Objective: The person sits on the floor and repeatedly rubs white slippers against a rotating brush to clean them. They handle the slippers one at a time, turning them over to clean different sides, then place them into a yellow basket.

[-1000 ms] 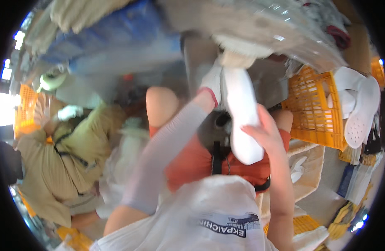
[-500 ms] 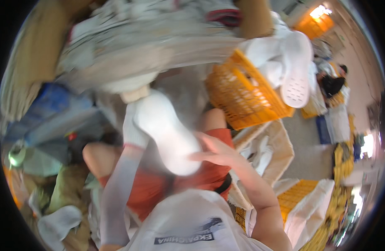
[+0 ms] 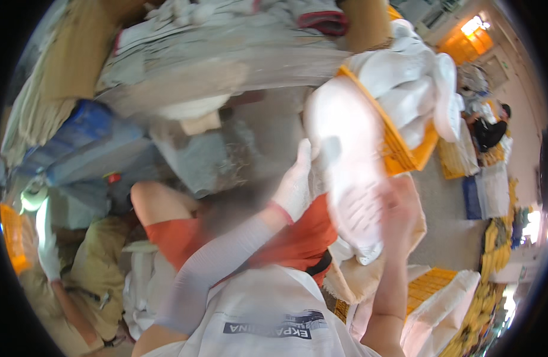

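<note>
A white shoe [image 3: 348, 143], with rows of slots at its lower end and a grey spot partway up, stands upright in front of an orange crate. My right hand [image 3: 397, 209], bare and smeared by motion, grips the lower right edge of the shoe. My left hand [image 3: 294, 187] wears a white glove with a red cuff and lies close by the shoe's left edge. Its thumb points upward; the other fingers are mostly hidden, so I cannot tell whether they hold the shoe. More white shoes [image 3: 399, 89] fill the orange crate [image 3: 399, 152].
Folded grey-white cloth goods [image 3: 208, 53] are stacked ahead. Beside my right arm stand a cream sack [image 3: 414, 223] and another orange crate [image 3: 428, 288]. At lower left a co-worker's arm [image 3: 74, 312] reaches in with a white glove. Another person in black [image 3: 491, 134] sits far right.
The shoe has moved right and up from above my lap to the front of the orange crate, and turned. Both hands moved right with it. A co-worker's arm has appeared at lower left.
</note>
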`<state>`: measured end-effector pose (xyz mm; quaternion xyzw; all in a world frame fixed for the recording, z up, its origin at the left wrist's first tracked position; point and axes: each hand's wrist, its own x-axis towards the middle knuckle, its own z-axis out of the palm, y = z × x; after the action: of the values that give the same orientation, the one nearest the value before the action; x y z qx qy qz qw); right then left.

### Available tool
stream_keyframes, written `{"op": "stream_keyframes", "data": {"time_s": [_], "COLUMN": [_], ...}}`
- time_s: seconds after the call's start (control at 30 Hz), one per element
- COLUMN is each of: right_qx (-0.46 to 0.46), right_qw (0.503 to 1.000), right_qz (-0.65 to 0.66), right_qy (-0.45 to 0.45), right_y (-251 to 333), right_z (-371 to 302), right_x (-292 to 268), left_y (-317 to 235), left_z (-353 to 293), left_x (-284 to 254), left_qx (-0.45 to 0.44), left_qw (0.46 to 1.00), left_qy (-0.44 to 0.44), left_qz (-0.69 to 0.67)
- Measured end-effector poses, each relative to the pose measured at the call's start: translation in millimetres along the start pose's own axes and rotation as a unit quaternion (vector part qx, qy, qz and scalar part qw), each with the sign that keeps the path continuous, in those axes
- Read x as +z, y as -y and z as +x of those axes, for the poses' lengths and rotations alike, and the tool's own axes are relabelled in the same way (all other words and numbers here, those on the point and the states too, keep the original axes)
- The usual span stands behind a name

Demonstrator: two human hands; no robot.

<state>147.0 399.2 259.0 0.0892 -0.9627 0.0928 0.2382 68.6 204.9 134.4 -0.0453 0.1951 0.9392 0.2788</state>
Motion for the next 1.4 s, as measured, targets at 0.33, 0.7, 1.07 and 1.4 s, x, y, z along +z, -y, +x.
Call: {"op": "stream_keyframes", "data": {"time_s": [0.33,0.7,1.07,1.4], "right_qx": [0.156,0.197,0.249,0.104], "right_qw": [0.898,0.89,0.848,0.899], "right_qz": [0.405,0.396,0.428,0.359], "right_qy": [0.072,0.114,0.187,0.229], "right_y": [102.7,136.7,149.1,112.8], "right_z": [58.9,104.5,145.2,85.2], "right_x": [155.8,224.2,269.9,184.4], "left_y": [-103.8,-164.0,-152.0,-88.6], "left_z": [76.6,58.5,-5.6,55.3], "left_x": [-148.1,-213.9,-166.1,-141.6], "left_qx": [0.252,0.063,0.196,0.253], "left_qw": [0.923,0.454,0.569,0.943], "left_qy": [-0.156,-0.303,-0.175,-0.215], "left_qz": [0.245,0.836,0.78,0.031]}}
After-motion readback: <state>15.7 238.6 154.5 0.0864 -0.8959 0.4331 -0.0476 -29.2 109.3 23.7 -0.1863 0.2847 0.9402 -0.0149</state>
